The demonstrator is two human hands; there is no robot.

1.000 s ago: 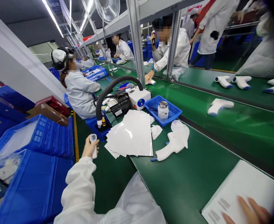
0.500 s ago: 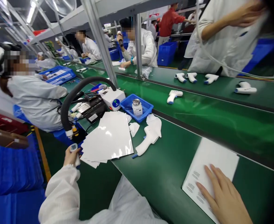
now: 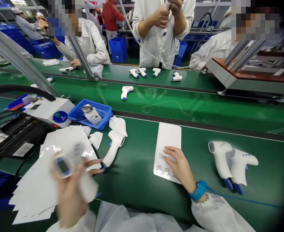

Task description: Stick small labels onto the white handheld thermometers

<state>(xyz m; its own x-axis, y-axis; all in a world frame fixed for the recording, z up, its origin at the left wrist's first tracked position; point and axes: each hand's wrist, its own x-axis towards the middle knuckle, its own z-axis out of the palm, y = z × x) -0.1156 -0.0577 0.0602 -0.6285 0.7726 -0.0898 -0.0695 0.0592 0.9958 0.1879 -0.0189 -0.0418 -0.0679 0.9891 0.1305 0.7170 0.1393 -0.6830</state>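
Observation:
My left hand (image 3: 71,196), smeared by motion, is closed around a white infrared thermometer (image 3: 89,187) with a small dark display, above a stack of white sheets (image 3: 35,180). On the green bench, my right hand (image 3: 182,166) lies with fingers stretched over a white label sheet (image 3: 169,137) bearing small blocks of print. Between my hands lies another white thermometer gun (image 3: 113,149), its handle end close to my left fingertips. A pair of thermometer guns (image 3: 220,158) rests to the right of my right hand.
At the left stand a white machine (image 3: 52,111) with a black hose and a blue tray (image 3: 105,120) holding a bottle. Crumpled white wipes (image 3: 119,124) lie beside the tray. A green conveyor (image 3: 171,100) crosses beyond, carrying a thermometer. Co-workers in white coats (image 3: 156,45) are opposite.
The view has turned right, showing the pair of thermometers and my blue wristband. My left hand has brought its thermometer up from beside the bench to over the sheets. My right hand stays on the label sheet.

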